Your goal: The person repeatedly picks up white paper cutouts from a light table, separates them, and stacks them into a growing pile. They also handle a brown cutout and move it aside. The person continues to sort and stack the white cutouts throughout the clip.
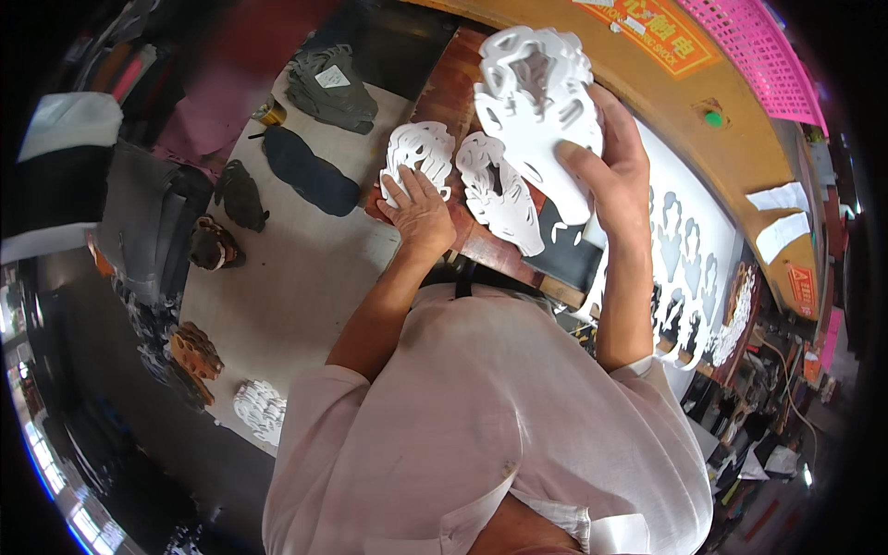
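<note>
Left hand (pixel 421 213) touches white cutouts (pixel 413 143) on reddish wooden surface (pixel 450 88).

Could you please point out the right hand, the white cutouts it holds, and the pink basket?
Right hand (pixel 622 168): head view, middle of the hand.
White cutouts (pixel 543 139): head view, smooth middle part.
Pink basket (pixel 773 55): head view, perforated wall.

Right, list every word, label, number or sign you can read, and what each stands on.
Orange sign on the tan panel: large yellow characters, partly legible; I won't copy the wording.
Red label, farther along that panel: small print, not copied.
White papers on the panel: any writing is too small to read.
Tag on the dark stack: too small to read.
</note>
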`<act>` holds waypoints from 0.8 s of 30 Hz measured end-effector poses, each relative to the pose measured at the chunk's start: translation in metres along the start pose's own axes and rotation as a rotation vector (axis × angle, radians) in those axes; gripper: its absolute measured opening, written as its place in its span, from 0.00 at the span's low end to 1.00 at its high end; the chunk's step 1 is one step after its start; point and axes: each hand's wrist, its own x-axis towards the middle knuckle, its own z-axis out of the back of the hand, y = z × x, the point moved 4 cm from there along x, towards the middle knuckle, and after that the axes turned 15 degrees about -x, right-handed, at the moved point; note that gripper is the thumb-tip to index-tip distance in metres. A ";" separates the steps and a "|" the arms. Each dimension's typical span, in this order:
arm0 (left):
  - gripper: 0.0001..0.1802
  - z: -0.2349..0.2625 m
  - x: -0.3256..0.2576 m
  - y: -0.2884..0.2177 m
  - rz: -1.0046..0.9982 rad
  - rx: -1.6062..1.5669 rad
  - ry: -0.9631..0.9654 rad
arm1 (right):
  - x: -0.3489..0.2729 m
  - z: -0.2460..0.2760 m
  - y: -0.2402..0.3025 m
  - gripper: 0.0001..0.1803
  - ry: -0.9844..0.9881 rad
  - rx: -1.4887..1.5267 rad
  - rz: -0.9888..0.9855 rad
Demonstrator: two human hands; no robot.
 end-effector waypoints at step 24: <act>0.32 0.039 -0.296 0.132 0.743 -1.716 -0.731 | -0.224 -0.239 -0.083 0.24 1.393 0.426 -0.726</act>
